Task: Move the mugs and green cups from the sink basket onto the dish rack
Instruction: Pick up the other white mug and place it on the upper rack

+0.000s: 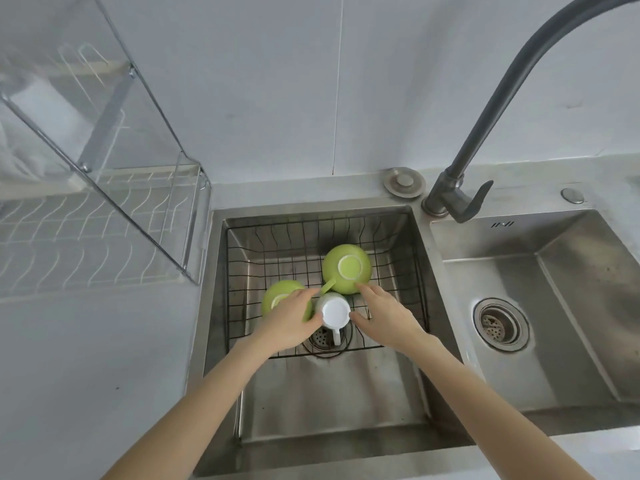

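Three upturned vessels wait in the black wire sink basket.
Both hands, the left hand and the right hand, spread apart, close around the small white ceramic mug between two round green cups; the next move calls for lifting it toward the clear-sided wire dish rack.

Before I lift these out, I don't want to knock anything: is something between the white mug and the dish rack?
Yes. The near green cup sits left of the white mug, toward the dish rack, under the left hand.
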{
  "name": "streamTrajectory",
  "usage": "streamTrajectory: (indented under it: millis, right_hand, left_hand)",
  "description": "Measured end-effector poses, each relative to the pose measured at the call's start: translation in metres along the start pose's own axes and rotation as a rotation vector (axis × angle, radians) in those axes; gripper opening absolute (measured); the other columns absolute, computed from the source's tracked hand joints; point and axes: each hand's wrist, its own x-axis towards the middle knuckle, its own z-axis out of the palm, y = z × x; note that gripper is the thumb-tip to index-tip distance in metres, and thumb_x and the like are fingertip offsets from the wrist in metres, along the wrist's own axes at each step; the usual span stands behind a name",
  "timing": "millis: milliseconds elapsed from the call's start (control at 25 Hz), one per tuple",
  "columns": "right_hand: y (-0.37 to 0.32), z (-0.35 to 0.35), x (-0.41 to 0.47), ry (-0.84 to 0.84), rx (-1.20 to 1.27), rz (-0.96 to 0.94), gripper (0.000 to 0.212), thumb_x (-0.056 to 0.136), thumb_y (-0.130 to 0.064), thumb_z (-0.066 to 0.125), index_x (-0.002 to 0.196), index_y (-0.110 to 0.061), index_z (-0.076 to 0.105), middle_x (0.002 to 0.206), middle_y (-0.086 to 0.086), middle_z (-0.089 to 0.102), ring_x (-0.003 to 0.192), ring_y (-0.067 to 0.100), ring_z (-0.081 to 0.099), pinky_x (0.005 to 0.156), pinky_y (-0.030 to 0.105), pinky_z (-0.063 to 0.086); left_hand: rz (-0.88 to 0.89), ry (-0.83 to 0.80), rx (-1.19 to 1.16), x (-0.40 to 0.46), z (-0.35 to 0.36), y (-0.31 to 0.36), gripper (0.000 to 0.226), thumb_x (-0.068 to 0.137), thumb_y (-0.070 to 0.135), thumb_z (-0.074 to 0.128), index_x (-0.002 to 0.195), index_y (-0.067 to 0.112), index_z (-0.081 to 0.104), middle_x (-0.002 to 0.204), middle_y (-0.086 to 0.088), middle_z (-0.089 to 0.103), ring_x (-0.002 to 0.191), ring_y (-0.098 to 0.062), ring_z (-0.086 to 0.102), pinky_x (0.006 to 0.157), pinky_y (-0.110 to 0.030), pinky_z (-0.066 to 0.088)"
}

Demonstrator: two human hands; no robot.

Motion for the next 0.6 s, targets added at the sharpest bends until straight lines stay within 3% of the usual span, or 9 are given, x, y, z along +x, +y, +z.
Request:
streamTrajectory:
  millis: [120,280,600]
  right_hand:
    - [0.009,0.019,0.016,-0.045,0.062,0.032,0.056,0.091,-0.030,0.046,0.141,-0.015,0.025,0.143,0.007,0.038,0.126,0.029,0.042,0.095,0.043,0.042]
    - [0.021,0.041,0.039,-0.102,0.186,0.114,0.056,0.090,-0.027,0.047,0.140,-0.014,0.027,0.140,0.013,0.042,0.120,0.033,0.048,0.094,0.041,0.042]
    - [0.031,0.071,0.067,-0.147,0.350,0.188,0.053,0.091,-0.025,0.046,0.140,-0.017,0.028,0.131,0.016,0.054,0.114,0.034,0.052,0.088,0.033,0.041]
  left_hand:
    - [-0.049,-0.046,-0.075,0.017,0.020,-0.011,0.051,0.089,0.024,0.046,0.137,0.015,0.031,0.140,-0.009,0.042,0.126,-0.022,0.041,0.096,-0.025,0.031]
    - [-0.109,-0.078,-0.099,0.037,0.042,-0.026,0.050,0.089,0.019,0.045,0.136,0.016,0.031,0.136,-0.009,0.046,0.120,-0.022,0.046,0.097,-0.029,0.037]
    - [-0.097,-0.049,-0.110,0.057,0.066,-0.039,0.064,0.084,0.013,0.055,0.139,0.012,0.023,0.142,-0.011,0.037,0.127,-0.023,0.040,0.104,-0.031,0.035]
